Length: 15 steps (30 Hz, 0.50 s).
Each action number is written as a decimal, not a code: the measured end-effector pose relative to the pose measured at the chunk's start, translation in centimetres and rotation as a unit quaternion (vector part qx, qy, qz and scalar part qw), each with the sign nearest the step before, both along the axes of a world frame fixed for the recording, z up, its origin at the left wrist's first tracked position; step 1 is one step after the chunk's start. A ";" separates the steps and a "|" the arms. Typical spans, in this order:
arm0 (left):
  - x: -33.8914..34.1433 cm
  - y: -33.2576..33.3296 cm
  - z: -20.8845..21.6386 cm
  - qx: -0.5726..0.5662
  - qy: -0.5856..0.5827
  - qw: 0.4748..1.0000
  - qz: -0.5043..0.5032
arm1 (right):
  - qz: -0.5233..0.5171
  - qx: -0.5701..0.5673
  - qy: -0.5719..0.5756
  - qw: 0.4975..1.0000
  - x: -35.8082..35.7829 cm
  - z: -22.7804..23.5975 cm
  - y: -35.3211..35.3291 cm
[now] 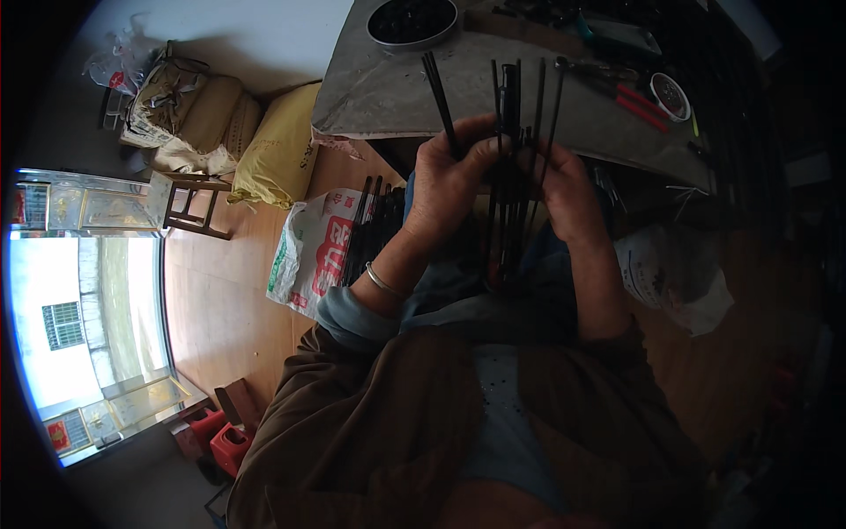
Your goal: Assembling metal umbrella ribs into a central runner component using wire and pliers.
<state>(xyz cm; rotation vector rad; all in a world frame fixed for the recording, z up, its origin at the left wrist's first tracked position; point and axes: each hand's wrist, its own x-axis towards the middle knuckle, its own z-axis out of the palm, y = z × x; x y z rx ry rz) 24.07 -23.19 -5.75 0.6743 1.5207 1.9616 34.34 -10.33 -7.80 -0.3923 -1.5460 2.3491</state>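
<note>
In front of my lap, both hands are raised around thin, dark rods. My left hand (443, 181) is closed, with a few slim rods (436, 93) slanting up out of it and its thumb pressed against the central bundle. My right hand (571, 196) wraps the other side of that dark bundle (505, 198), and several separate rods fan upward near its fingers. One thicker black piece (508, 84) stands among them. The lower ends hang over my lap. What kind of rods they are is too dark to make out.
Ahead is a grey-covered table (379, 101) bearing a round dish (412, 40) of dark pieces, a red-handled tool (641, 108) and a small round container (670, 95). More dark rods (363, 225) lie on a printed white sack (304, 251) at left, near a yellow sack (279, 145) and wooden stool (196, 207).
</note>
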 end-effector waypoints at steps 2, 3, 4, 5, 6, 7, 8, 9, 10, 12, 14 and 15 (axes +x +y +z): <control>0.2 -0.1 -0.1 0.006 -0.014 1.000 0.004 | -0.008 -0.034 -0.055 0.998 -0.1 0.4 -0.1; 0.2 -0.1 -0.1 0.011 -0.029 0.999 0.008 | -0.007 -0.033 -0.054 0.998 -0.1 0.3 -0.1; 0.3 -0.1 0.0 0.012 -0.028 0.999 0.009 | -0.009 -0.018 -0.032 0.999 0.0 0.2 -0.1; 0.4 0.1 0.0 0.024 -0.032 0.999 0.012 | -0.011 -0.003 -0.010 1.000 0.1 0.1 -0.1; 0.5 0.1 0.0 0.036 -0.035 0.999 0.016 | -0.011 -0.003 -0.010 1.000 0.2 0.2 -0.3; 0.5 0.0 0.0 0.036 -0.035 0.999 0.017 | -0.014 -0.009 -0.009 1.000 0.2 0.3 -0.5; 0.4 -0.1 -0.1 0.035 -0.042 0.998 0.014 | -0.018 -0.015 -0.007 1.000 0.2 0.5 -0.7; 0.4 -0.2 -0.1 0.034 -0.050 0.998 0.012 | -0.019 -0.015 -0.007 1.000 0.2 0.6 -0.8; 0.5 -0.2 -0.2 0.034 -0.049 0.998 0.011 | -0.022 -0.002 -0.015 1.000 0.2 0.7 -0.8; 0.6 -0.1 -0.3 0.059 -0.042 0.997 0.009 | -0.026 0.011 -0.022 0.999 0.2 0.7 -0.9; 0.5 -0.2 -0.5 0.053 -0.034 0.998 0.005 | -0.021 0.016 -0.010 1.000 0.2 0.5 -1.0; 0.4 -0.3 -0.5 0.048 -0.026 0.999 0.001 | -0.024 0.015 -0.010 1.000 0.2 0.5 -1.0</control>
